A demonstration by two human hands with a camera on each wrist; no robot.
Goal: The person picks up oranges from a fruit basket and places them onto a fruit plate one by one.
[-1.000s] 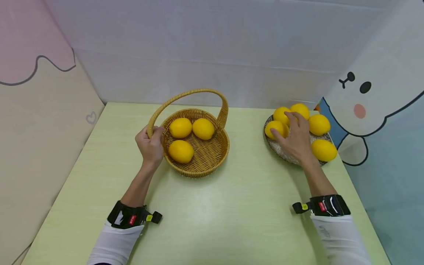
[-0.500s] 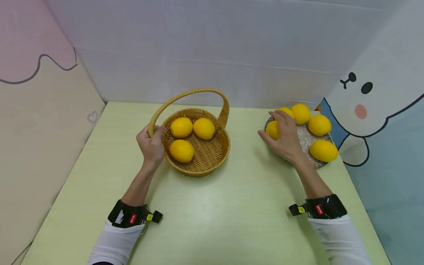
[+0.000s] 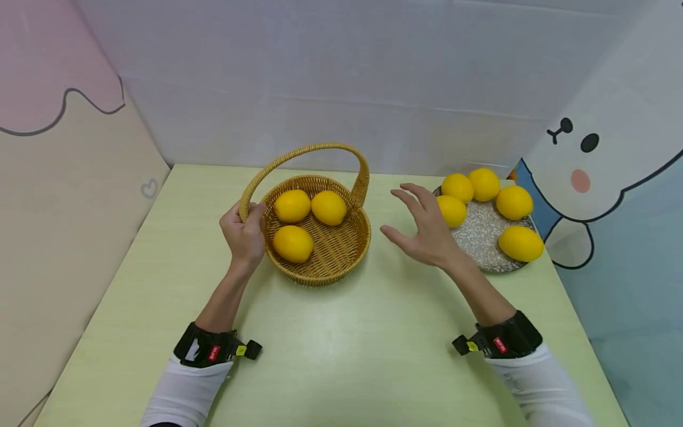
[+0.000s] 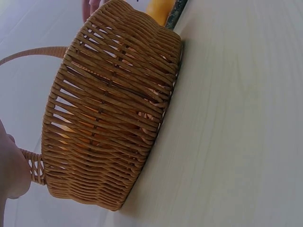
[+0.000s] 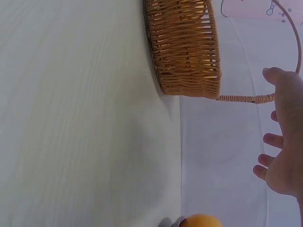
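A wicker basket with a tall arched handle stands left of centre on the table, three lemons inside, one of them a lemon at the front. My left hand grips the left base of the handle. Between basket and plate, my right hand hovers with spread fingers and holds nothing. In the right wrist view the basket's woven side shows beyond that hand. On the right, a speckled grey plate carries several lemons, among them a lemon at its right rim.
The pale table meets a white back wall. A wall panel with a cartoon face borders the table's right edge, close to the plate. A beige and pink panel borders the left.
My right hand has moved left off the plate's lemons toward the basket, carrying nothing and uncovering the plate. The left hand, the basket and its lemons have stayed in place.
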